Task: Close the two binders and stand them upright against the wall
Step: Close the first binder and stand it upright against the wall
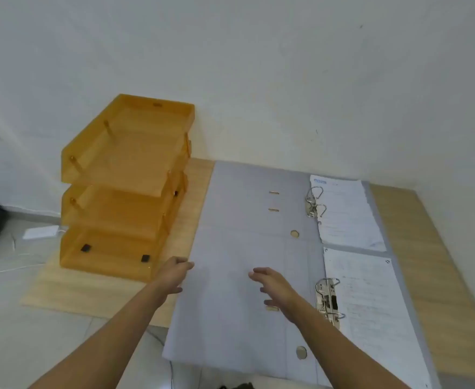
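Observation:
Two grey lever-arch binders lie open and flat on the wooden table. The far binder [247,197] reaches the white wall [286,80], its papers [345,214] on the right behind a metal ring mechanism [315,203]. The near binder [230,313] lies in front of it, with its own papers [371,313] and ring mechanism [329,301]. My left hand [174,272] hovers at the left edge of the near binder's open cover, fingers spread. My right hand [275,287] hovers over the middle of that cover, fingers apart, holding nothing.
An orange three-tier letter tray [126,186] stands at the table's back left, close to the binders' left edges. The wooden table [432,248] ends just left of the tray and near the bottom of the view. A white cable and adapter [39,233] lie on the floor.

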A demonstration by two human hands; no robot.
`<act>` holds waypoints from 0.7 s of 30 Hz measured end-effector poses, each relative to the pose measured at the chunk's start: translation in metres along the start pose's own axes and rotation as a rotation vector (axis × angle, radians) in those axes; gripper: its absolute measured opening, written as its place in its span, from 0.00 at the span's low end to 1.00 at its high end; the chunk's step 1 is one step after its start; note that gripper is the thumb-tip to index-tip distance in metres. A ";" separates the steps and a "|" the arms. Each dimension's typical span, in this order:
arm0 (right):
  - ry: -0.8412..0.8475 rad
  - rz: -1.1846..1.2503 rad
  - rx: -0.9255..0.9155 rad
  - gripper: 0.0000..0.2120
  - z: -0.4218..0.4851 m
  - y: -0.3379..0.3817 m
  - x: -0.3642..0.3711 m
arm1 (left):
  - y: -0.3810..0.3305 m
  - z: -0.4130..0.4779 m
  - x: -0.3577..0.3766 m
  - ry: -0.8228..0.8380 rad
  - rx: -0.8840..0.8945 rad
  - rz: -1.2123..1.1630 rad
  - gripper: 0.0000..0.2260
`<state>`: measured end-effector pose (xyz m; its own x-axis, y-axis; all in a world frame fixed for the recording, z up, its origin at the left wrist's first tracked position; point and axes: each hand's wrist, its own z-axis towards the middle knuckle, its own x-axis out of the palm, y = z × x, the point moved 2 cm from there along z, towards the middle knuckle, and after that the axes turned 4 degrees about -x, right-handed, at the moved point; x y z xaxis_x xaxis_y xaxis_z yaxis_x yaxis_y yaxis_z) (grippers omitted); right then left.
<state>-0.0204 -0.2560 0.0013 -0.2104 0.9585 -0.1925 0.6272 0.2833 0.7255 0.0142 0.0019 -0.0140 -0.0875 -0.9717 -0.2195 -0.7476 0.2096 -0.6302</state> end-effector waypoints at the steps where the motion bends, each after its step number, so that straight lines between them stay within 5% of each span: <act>1: 0.003 -0.022 0.012 0.26 0.000 -0.003 0.005 | 0.002 0.000 -0.001 -0.016 -0.023 -0.021 0.24; 11: -0.016 -0.045 0.076 0.29 0.004 -0.023 0.024 | 0.023 0.026 0.005 -0.073 -0.106 0.010 0.29; 21: -0.001 -0.001 0.017 0.28 -0.001 -0.001 0.028 | 0.000 0.019 0.004 0.109 -0.068 -0.124 0.18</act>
<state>-0.0282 -0.2298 -0.0039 -0.2104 0.9582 -0.1939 0.6397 0.2849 0.7138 0.0261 -0.0001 -0.0289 -0.0595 -0.9965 -0.0590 -0.7994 0.0830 -0.5950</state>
